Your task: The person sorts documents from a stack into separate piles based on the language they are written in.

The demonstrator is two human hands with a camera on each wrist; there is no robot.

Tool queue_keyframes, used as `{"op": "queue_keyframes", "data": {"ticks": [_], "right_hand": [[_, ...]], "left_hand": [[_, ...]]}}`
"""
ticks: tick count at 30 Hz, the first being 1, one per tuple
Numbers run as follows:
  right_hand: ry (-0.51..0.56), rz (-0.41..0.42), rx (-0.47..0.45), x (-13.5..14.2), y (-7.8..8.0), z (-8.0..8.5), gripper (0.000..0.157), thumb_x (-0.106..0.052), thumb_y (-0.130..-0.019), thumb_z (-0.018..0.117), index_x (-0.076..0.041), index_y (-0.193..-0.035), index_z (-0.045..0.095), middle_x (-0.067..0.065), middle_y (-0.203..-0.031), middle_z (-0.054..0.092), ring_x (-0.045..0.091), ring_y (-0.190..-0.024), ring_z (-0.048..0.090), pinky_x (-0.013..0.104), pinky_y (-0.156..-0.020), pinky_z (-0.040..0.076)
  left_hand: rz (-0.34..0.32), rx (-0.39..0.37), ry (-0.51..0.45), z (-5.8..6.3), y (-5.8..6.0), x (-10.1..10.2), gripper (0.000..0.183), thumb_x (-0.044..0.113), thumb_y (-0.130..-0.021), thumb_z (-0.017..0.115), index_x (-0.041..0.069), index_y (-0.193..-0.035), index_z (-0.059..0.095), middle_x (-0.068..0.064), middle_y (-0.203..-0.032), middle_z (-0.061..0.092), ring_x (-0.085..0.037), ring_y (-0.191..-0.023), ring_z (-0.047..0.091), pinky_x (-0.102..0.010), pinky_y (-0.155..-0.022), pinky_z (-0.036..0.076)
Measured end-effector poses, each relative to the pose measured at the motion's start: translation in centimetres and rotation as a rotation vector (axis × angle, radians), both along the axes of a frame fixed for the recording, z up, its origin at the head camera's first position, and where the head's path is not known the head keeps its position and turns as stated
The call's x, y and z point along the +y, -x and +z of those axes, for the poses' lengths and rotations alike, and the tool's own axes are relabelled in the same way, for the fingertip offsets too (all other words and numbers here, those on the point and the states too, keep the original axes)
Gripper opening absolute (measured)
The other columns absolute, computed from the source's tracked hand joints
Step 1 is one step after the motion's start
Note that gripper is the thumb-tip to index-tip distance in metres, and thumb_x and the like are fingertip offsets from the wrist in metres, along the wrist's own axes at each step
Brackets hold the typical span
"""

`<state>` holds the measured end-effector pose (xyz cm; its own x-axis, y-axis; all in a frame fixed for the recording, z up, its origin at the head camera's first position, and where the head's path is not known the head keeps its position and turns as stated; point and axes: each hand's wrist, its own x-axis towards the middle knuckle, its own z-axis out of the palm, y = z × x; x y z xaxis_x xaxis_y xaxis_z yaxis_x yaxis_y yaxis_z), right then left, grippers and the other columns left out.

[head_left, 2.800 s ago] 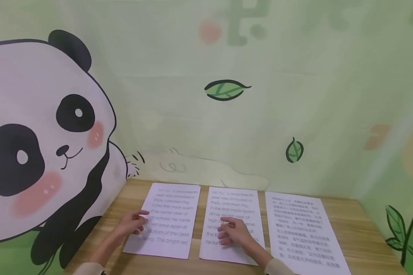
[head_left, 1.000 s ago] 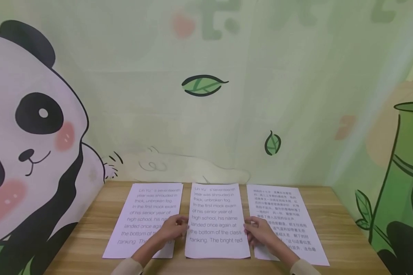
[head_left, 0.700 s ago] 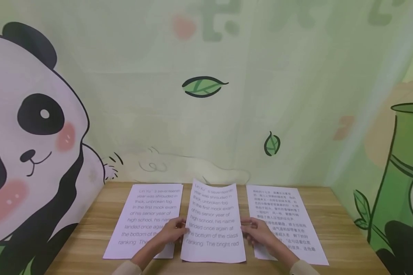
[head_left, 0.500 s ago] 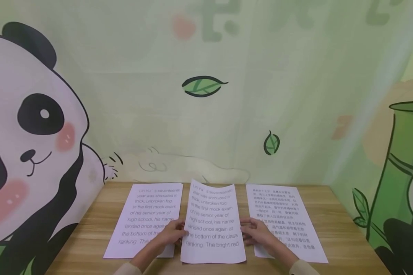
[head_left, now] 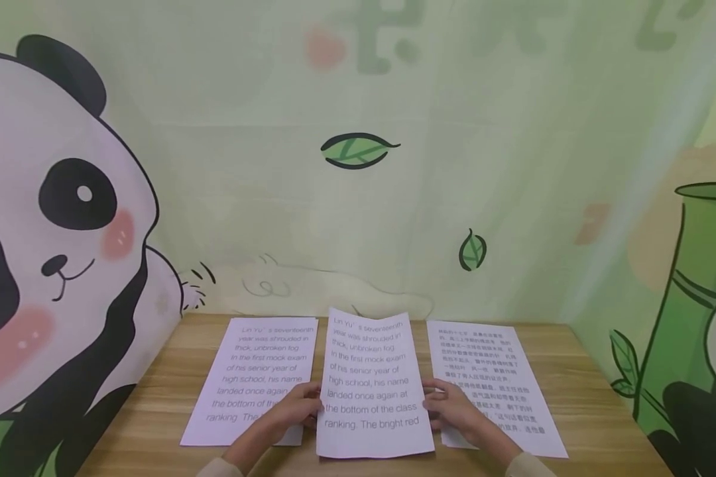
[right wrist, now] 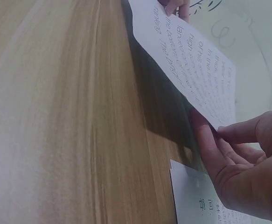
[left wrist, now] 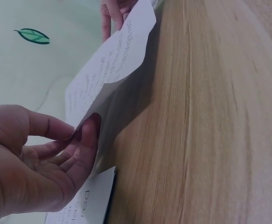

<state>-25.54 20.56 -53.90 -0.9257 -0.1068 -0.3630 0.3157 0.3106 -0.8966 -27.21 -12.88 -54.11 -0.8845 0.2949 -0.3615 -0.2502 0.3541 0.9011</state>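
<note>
In the head view a sheet of paper (head_left: pixel 370 384) with large English print is held up off the table, slightly bowed. My left hand (head_left: pixel 298 407) pinches its left edge; in the left wrist view the thumb (left wrist: pixel 52 127) lies on the printed side and the fingers are behind. At the right edge my right hand (head_left: pixel 453 407) pinches it too, with fingers (right wrist: pixel 208 140) under the sheet in the right wrist view. The sheet's shadow falls on the wood below it.
On the wooden table (head_left: pixel 155 397), English-printed paper (head_left: pixel 244 377) lies to the left and Chinese-printed paper (head_left: pixel 489 371) to the right, each partly covered by a hand. Behind stands a light green backdrop (head_left: pixel 262 165) with a panda (head_left: pixel 89 199), leaves and bamboo.
At first both hands hovered over the left and middle papers. They then moved to the middle sheet's two sides, and the sheet rose off the table. Lately it has shifted only slightly.
</note>
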Motion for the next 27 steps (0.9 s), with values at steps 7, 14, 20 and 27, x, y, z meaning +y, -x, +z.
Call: {"op": "queue_keyframes", "data": {"ticks": [7, 14, 20, 27], "right_hand": [[0.023, -0.008, -0.004, 0.1, -0.1, 0.1, 0.056, -0.006, -0.097, 0.059, 0.003, -0.149, 0.042, 0.016, -0.114, 0.07, 0.022, -0.096, 0.072, 0.041, -0.082, 0.063], [0.002, -0.038, -0.019, 0.2, 0.1, 0.1, 0.056, -0.008, -0.097, 0.06, 0.0, -0.149, 0.044, 0.013, -0.114, 0.072, 0.023, -0.098, 0.073, 0.039, -0.082, 0.063], [0.052, -0.014, -0.001, 0.2, 0.0, 0.1, 0.057, -0.007, -0.097, 0.06, 0.004, -0.149, 0.042, 0.015, -0.115, 0.072, 0.025, -0.1, 0.073, 0.04, -0.082, 0.063], [0.111, 0.017, 0.013, 0.0, -0.1, 0.0, 0.06, -0.01, -0.097, 0.062, 0.004, -0.15, 0.04, 0.015, -0.115, 0.072, 0.025, -0.101, 0.073, 0.041, -0.083, 0.063]], "left_hand": [[0.007, -0.017, -0.021, 0.0, -0.1, -0.2, 0.056, 0.002, -0.089, 0.053, -0.01, -0.144, 0.047, -0.016, -0.109, 0.065, -0.021, -0.087, 0.069, -0.038, -0.08, 0.06], [0.018, -0.032, -0.021, 0.3, 0.1, -0.4, 0.055, 0.003, -0.09, 0.055, -0.009, -0.144, 0.048, -0.015, -0.111, 0.068, -0.02, -0.089, 0.069, -0.037, -0.082, 0.06], [0.027, -0.013, -0.038, 0.4, 0.1, -0.7, 0.054, 0.004, -0.09, 0.056, -0.009, -0.143, 0.049, -0.017, -0.114, 0.067, -0.02, -0.09, 0.069, -0.037, -0.081, 0.06], [0.053, -0.01, -0.04, 0.4, 0.2, -1.7, 0.055, 0.006, -0.091, 0.057, -0.008, -0.143, 0.048, -0.017, -0.116, 0.064, -0.022, -0.093, 0.067, -0.037, -0.083, 0.059]]}}
